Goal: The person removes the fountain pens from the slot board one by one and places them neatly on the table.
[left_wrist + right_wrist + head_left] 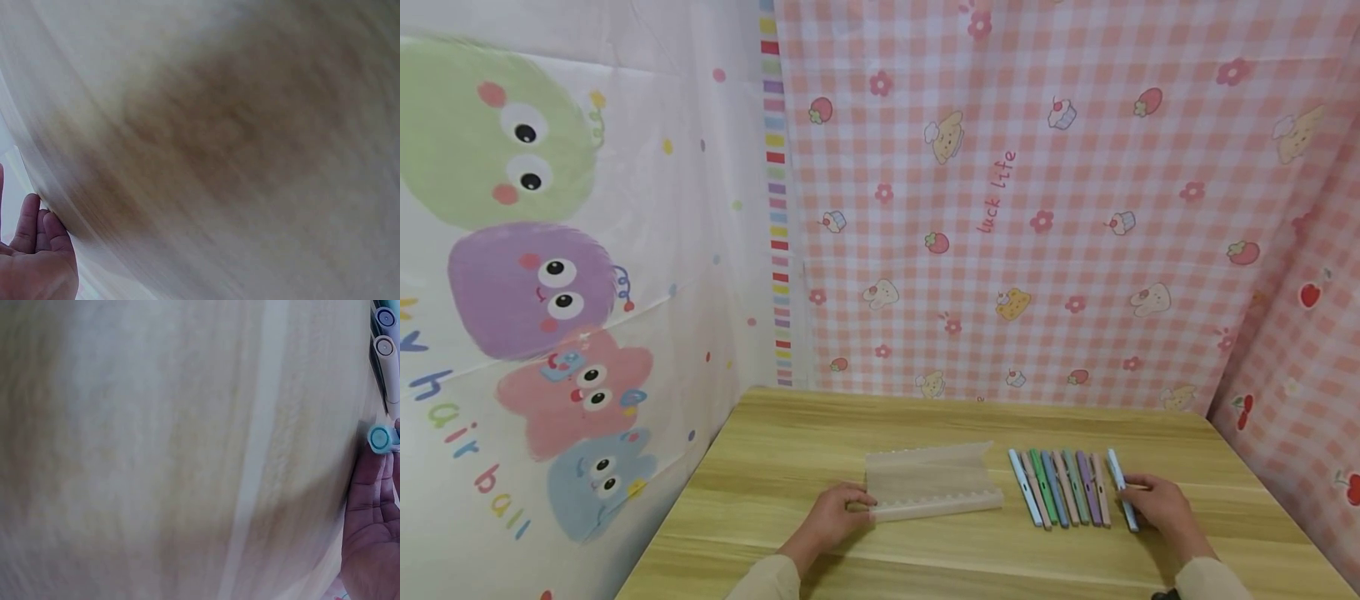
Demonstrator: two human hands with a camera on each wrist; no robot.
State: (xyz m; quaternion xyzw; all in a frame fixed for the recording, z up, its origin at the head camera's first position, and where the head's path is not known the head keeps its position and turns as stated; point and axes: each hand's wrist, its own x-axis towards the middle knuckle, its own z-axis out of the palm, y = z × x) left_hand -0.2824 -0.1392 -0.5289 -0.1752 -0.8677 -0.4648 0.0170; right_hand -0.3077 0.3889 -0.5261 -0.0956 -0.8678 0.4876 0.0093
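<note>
A translucent plastic pen case (932, 483) lies unfolded on the wooden table, a row of notches along its near edge. My left hand (838, 515) holds its near left corner, thumb and fingers about the edge. To the right, several pens (1063, 489) in blue, green, purple and pinkish tones lie side by side in a slanted row. Just right of that row, my right hand (1157, 504) pinches a light blue pen (1114, 471) near its middle. The right wrist view shows the round end of this pen (379, 438) at the fingertips.
The wooden table (775, 467) reaches back to a pink checked cloth (985, 208) hung behind it. A white cloth with cartoon figures (535, 292) hangs on the left, and another patterned cloth (1300, 333) hangs along the right side.
</note>
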